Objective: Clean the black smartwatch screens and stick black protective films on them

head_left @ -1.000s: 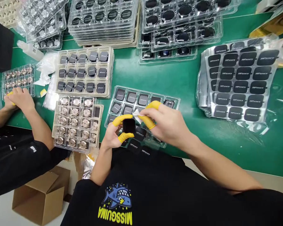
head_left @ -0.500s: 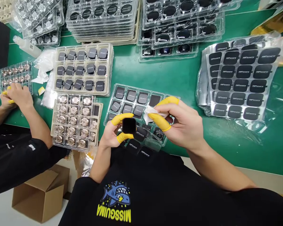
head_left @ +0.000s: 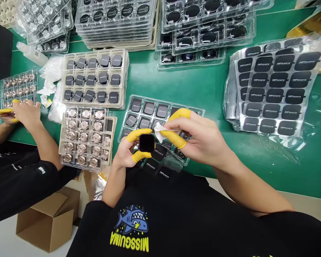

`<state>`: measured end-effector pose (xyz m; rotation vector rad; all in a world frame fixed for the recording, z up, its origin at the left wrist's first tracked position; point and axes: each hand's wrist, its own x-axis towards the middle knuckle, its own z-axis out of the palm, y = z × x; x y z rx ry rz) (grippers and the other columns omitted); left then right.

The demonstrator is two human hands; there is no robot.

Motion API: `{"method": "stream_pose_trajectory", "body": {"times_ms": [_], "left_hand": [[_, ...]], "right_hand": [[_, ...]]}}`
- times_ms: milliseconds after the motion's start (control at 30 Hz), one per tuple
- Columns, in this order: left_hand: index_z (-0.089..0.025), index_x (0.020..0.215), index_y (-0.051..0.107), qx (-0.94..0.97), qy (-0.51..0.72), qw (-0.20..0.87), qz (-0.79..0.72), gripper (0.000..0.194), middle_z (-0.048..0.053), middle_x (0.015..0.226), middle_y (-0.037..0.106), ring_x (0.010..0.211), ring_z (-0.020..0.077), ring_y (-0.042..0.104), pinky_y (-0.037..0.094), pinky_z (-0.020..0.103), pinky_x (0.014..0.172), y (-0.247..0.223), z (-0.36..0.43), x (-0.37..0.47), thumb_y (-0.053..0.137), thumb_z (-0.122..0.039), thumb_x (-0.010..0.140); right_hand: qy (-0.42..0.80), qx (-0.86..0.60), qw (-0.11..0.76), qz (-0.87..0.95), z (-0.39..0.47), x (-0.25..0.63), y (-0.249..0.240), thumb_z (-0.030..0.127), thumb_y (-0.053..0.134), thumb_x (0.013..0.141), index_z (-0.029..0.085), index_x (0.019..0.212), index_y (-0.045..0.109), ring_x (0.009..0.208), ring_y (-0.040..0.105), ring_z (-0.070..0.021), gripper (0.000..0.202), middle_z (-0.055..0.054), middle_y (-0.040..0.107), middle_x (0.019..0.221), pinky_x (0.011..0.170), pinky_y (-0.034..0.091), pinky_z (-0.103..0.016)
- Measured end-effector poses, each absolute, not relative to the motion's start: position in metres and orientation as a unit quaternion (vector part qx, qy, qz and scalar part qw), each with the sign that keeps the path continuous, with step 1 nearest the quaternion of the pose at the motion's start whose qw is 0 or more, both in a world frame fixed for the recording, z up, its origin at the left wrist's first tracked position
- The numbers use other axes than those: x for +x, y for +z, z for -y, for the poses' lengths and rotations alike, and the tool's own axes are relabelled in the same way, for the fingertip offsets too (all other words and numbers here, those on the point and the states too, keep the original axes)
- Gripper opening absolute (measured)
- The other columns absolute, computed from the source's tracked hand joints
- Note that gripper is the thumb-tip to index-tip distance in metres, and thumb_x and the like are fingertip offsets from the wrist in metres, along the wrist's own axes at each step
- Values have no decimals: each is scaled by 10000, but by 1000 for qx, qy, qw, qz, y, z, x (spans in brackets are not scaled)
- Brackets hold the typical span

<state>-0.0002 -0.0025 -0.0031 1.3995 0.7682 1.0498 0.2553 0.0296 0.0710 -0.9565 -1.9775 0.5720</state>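
A black square watch face is held by its edges between the yellow-covered thumb and finger of my left hand. To its right, my right hand pinches a crumpled white cloth between yellow-covered fingers. The cloth is near the upper right of the watch face, apart from it. Behind both hands lies a clear plastic tray with dark square pieces in its compartments. Part of that tray is hidden by my right hand. Dark labelled pieces on a clear sheet show below the hands.
Trays of square pieces and round watches stand left. Stacked trays line the back; label sheets lie right. A co-worker's hands are at far left, above an open carton.
My right hand has moved left with the white cloth, closer to the watch face. My left hand stays in place. The co-worker's hands have shifted slightly.
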Motion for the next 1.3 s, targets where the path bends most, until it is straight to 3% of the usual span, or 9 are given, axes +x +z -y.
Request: {"method": "stream_pose_trajectory", "body": {"times_ms": [267,567,667,733,800,900,1033,1167,1300], "left_hand": [[-236,1521,693,643,444,544,-305,718,119,1278,859,1064,272,855,680,337,912,-3,-6,-2,926,-575,933],[-226,1455,736,603,479,542,-336,689,86,1041,873,861,241,872,698,308,742,-4,-4,-12,938,-599,913],[-216,1456,739,596,492,533,-344,704,78,988,851,809,234,859,685,303,686,-1,-1,-18,960,-577,894],[-217,1454,740,602,493,529,-340,712,75,982,846,794,233,854,685,312,680,-1,1,-18,962,-586,886],[-225,1463,732,598,504,526,-334,713,75,1000,849,804,236,860,689,316,690,-2,3,-15,954,-594,895],[-244,1494,716,594,513,527,-326,701,81,1048,862,874,251,887,704,314,733,-5,6,-9,941,-576,920],[-241,1491,720,598,496,540,-323,718,85,1044,871,904,273,898,723,338,766,-4,6,-2,960,-573,900],[-254,1492,726,586,512,552,-299,685,74,1024,872,884,259,890,716,327,752,3,2,6,955,-543,915],[-253,1489,720,587,520,543,-301,650,63,997,852,835,229,867,686,290,691,6,4,11,934,-527,940]], "right_hand": [[207,-361,360,835,-24,243,61,195,655,1125,229,1150,798,807,694,-185,148,-61,765,981,640,458,-302],[207,-308,255,893,-24,266,64,246,512,1179,252,1046,786,738,666,-187,305,-35,741,878,600,413,-331],[215,-374,294,853,-18,316,55,339,565,1184,281,1105,781,720,709,-183,237,-59,793,933,580,466,-331],[218,-417,302,829,-8,360,43,453,703,1134,319,1133,813,610,685,-157,173,-65,812,886,518,466,-323],[175,-553,247,776,7,406,24,634,723,1084,329,1010,834,526,652,-174,333,-94,811,827,447,390,-363],[208,-687,168,675,34,465,-11,849,872,834,341,793,841,383,542,-182,510,-88,740,648,406,274,-393],[254,-739,172,599,69,502,-50,804,972,704,386,779,856,354,486,-196,439,-75,695,564,473,278,-444],[219,-775,170,568,82,500,-62,472,1037,687,383,818,848,375,486,-219,246,-55,690,596,482,259,-428],[170,-812,149,538,76,473,-40,348,1046,606,342,917,851,421,494,-228,368,-18,613,625,471,254,-395]]}}
